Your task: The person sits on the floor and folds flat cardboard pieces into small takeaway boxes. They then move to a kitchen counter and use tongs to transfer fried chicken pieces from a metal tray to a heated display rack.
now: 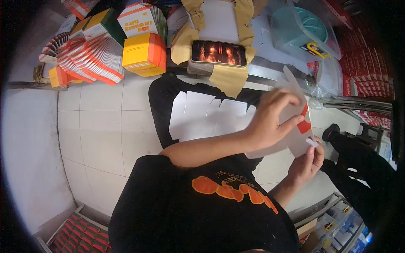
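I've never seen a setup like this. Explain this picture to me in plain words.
There's no machine here, just a person working with two bare hands. The one picture comes from a wide camera on the person's head, looking down, so straight edges bend toward the rim. The right hand pinches the lower edge of a pale card with an orange-red patch. The left hand is on it too, its fingers partly blurred. A flat white sheet lies across the lap. On the table ahead are a lit phone, a yellow and orange box leftward and a teal container rightward.
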Demonstrator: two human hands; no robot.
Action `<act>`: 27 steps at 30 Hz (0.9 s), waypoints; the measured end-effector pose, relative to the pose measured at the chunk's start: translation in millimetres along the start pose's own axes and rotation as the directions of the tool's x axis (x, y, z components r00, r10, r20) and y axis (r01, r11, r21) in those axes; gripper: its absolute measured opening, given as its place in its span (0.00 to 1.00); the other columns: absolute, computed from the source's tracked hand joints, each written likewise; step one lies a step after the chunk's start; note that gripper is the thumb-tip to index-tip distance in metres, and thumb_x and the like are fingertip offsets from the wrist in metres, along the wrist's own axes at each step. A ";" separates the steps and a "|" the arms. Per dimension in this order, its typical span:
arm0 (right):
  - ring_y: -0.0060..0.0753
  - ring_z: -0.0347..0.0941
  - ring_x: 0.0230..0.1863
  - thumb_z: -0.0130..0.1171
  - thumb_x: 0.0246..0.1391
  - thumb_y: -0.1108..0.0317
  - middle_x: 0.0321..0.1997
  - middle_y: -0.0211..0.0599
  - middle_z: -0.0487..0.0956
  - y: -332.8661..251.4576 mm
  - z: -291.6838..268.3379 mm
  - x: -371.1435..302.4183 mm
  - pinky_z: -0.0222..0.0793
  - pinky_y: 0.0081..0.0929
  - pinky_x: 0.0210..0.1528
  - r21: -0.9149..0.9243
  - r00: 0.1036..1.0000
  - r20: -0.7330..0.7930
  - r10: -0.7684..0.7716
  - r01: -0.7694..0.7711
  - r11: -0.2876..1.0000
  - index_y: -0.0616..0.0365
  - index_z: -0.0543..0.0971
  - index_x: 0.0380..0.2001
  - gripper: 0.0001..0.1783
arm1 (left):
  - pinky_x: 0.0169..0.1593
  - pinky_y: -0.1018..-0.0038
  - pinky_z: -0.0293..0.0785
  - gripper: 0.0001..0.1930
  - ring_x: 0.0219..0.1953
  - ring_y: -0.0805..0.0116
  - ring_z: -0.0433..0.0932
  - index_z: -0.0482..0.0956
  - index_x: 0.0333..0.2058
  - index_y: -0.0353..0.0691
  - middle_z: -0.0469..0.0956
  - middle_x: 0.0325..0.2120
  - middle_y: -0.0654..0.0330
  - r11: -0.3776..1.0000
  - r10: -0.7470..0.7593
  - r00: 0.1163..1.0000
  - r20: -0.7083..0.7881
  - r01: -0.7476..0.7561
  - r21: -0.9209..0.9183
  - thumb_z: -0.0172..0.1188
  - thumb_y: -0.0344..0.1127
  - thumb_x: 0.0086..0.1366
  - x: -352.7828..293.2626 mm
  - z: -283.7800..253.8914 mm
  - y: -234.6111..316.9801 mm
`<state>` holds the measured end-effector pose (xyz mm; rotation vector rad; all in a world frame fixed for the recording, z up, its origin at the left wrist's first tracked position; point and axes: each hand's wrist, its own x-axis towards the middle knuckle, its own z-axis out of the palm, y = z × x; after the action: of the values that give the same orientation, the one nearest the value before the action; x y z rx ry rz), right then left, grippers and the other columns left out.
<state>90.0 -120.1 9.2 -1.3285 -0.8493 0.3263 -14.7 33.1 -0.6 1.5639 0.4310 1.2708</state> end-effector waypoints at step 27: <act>0.38 0.72 0.45 0.56 0.59 0.75 0.45 0.46 0.75 13.7 9.9 0.3 0.68 0.33 0.43 -0.667 0.950 0.005 -0.312 0.236 0.707 0.69 0.79 0.44 0.12 | 0.37 0.71 0.75 0.03 0.34 0.63 0.82 0.82 0.32 0.36 0.83 0.31 0.56 0.963 -0.030 0.989 0.146 0.067 -0.262 0.64 0.26 0.58 -26.0 28.4 3.4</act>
<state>86.7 -109.4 -3.5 -1.8229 -1.1093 -0.3296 -0.8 -2.1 -8.3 1.3945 0.1976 1.1219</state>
